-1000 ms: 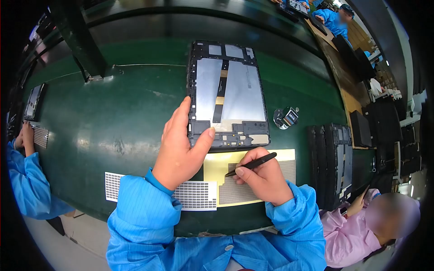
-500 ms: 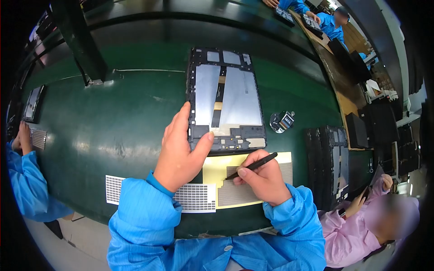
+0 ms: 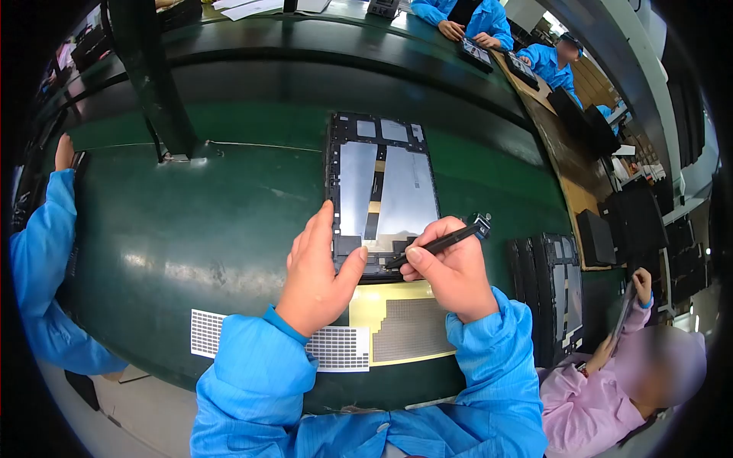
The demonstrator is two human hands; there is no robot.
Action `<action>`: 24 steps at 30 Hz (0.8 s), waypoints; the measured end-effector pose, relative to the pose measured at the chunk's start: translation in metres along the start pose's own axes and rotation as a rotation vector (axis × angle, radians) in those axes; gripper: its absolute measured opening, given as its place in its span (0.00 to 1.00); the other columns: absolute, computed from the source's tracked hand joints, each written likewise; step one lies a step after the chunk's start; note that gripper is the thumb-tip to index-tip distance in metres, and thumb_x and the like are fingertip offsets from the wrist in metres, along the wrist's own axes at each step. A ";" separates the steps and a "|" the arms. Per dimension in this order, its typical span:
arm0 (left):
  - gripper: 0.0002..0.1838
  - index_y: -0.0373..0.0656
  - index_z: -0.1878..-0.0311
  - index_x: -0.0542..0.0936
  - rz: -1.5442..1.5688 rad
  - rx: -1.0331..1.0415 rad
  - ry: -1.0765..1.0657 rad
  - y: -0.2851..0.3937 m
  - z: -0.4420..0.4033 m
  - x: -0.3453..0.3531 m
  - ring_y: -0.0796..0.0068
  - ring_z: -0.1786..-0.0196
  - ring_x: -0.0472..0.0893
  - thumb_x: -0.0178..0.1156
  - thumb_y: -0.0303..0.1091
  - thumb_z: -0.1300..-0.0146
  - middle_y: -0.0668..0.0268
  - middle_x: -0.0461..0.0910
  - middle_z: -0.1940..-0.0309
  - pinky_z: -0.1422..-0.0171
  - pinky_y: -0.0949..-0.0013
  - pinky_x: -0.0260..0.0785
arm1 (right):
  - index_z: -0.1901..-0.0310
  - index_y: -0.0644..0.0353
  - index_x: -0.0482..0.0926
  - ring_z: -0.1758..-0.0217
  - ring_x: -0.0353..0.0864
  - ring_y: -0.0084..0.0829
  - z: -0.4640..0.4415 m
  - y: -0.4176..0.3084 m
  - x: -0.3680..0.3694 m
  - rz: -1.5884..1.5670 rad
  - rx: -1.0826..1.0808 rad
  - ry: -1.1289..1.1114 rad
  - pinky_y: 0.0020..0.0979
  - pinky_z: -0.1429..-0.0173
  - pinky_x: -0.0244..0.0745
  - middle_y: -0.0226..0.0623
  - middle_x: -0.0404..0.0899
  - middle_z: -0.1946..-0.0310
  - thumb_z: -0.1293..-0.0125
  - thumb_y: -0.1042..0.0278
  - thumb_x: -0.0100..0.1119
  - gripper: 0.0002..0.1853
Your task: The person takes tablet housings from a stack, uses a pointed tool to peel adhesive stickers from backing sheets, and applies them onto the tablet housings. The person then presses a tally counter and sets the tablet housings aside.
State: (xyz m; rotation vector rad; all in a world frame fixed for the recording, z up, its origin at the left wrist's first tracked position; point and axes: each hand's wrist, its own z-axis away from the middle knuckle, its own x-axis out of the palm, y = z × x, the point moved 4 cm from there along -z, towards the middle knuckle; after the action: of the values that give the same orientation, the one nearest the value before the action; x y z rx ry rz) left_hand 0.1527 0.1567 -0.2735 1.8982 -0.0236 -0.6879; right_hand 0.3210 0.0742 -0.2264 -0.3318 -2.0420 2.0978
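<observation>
A flat device with a black frame and silver panels lies on the green table in front of me. My left hand rests along its lower left edge, fingers spread and thumb on the frame. Pinched in my right hand is a black pen-like tool, its tip at the device's lower black section. Whether the tip carries anything is too small to tell. Below the device lie a yellow sheet with small grey pieces and, partly under my left sleeve, a white sheet with dark labels.
A small black and silver object stands right of the device, partly behind the tool. More devices stand at the right. A dark post rises at the back left. Co-workers sit left, right and at the back right.
My right hand has moved up from the yellow sheet to the device's lower part with the tool. The view has shifted. The left co-worker's arm now reaches farther up.
</observation>
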 end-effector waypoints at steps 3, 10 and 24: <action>0.37 0.27 0.29 0.57 -0.006 0.009 -0.004 0.001 -0.001 0.000 0.48 0.34 0.69 0.61 0.31 0.37 0.41 0.67 0.36 0.29 0.55 0.60 | 0.58 0.65 0.69 0.65 0.84 0.26 0.000 -0.001 -0.001 0.014 0.014 -0.013 0.26 0.60 0.83 0.37 0.78 0.66 0.34 0.77 0.61 0.09; 0.37 0.26 0.29 0.57 0.012 0.003 0.001 0.003 -0.001 0.000 0.48 0.34 0.69 0.61 0.30 0.38 0.40 0.68 0.37 0.30 0.56 0.61 | 0.58 0.65 0.69 0.64 0.84 0.25 0.000 0.000 0.000 -0.018 0.047 -0.019 0.25 0.59 0.82 0.37 0.78 0.66 0.34 0.77 0.62 0.10; 0.38 0.27 0.29 0.58 -0.002 0.026 0.021 0.002 -0.001 0.000 0.47 0.35 0.69 0.61 0.34 0.38 0.42 0.67 0.36 0.30 0.54 0.59 | 0.57 0.62 0.70 0.59 0.82 0.27 0.055 0.007 -0.013 -0.220 -0.140 -0.043 0.30 0.53 0.80 0.42 0.78 0.60 0.35 0.83 0.58 0.09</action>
State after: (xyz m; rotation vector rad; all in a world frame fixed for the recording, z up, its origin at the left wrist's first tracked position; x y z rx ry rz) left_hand 0.1532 0.1570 -0.2717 1.9306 -0.0179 -0.6721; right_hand 0.3176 0.0180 -0.2313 -0.0780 -2.1457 1.8543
